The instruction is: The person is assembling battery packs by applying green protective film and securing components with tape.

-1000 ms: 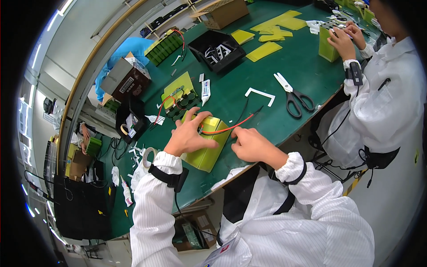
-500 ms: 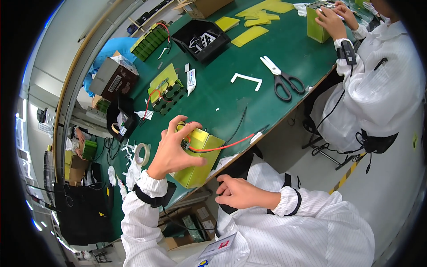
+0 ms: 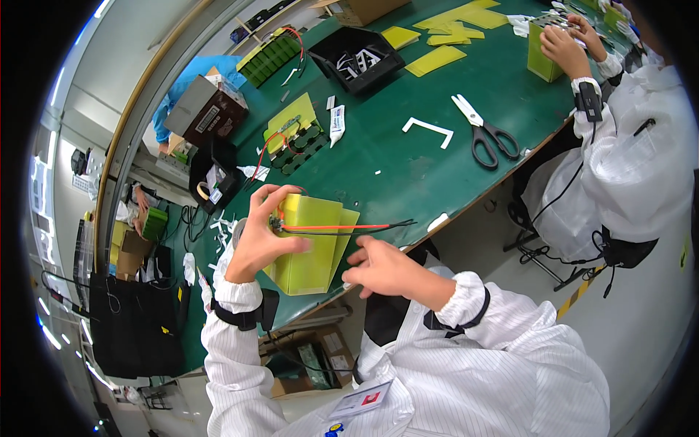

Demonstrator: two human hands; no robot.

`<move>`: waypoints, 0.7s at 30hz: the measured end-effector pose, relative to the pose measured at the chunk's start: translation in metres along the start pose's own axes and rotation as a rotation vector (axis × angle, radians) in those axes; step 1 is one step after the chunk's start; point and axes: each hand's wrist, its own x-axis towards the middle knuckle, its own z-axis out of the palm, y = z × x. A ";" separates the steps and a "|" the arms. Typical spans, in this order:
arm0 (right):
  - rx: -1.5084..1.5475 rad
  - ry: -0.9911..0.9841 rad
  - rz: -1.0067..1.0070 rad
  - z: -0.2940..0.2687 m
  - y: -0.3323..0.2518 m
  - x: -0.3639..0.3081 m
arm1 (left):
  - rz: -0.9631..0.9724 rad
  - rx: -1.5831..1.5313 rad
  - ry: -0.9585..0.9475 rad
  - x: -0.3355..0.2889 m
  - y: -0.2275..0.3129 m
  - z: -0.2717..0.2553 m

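One yellow-green block (image 3: pixel 304 266), boxy, film-covered, at the near edge of the table (image 3: pixel 397 171), a loose-looking flap along its right side; long axis running roughly away from the wearer. Left hand (image 3: pixel 256 240): on the block's left side, fingers arched over the far end and thumb across the face, spread to the block's width and holding it. One red wire (image 3: pixel 335 227) and one black wire (image 3: pixel 400 223), leaving the block beside the left palm and crossing it to the right, athwart its long axis. Right hand (image 3: pixel 389 271): right of the block and just beside it, fingers half curled and apart, nothing visible in them; block to its left, wires just beyond the fingertips; contact cannot be told. The left hand is the nearer. Farther out: an opened battery pack (image 3: pixel 297 148) with wires, a white tube (image 3: pixel 337 125), a bent white strip (image 3: pixel 429 130), black-handled scissors (image 3: pixel 482 135), a black bin (image 3: pixel 381 80), yellow sheets (image 3: pixel 437 62).
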 end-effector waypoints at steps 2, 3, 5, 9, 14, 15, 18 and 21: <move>0.053 -0.033 -0.042 0.004 0.006 0.010 | 0.053 0.097 -0.025 0.001 -0.005 0.004; 0.145 -0.089 -0.105 0.006 0.007 0.014 | 0.051 0.092 -0.021 0.001 -0.005 0.005; 0.235 -0.147 -0.162 0.014 0.011 0.020 | -0.031 0.104 -0.050 0.000 -0.002 0.004; 0.334 -0.037 -0.406 0.029 0.011 0.011 | 0.055 0.116 -0.015 0.001 -0.001 0.002; -0.039 0.269 -0.668 0.034 0.003 0.000 | 0.379 -0.129 0.206 -0.003 -0.022 0.017; -0.220 0.377 -0.785 0.032 0.007 0.002 | 0.521 -0.190 0.270 0.002 -0.027 0.026; -0.324 0.444 -0.850 0.030 0.013 -0.002 | 0.710 -0.185 0.319 0.008 -0.043 0.042; -0.289 0.399 -0.778 0.035 0.023 -0.010 | 0.811 -0.164 0.268 0.010 -0.043 0.045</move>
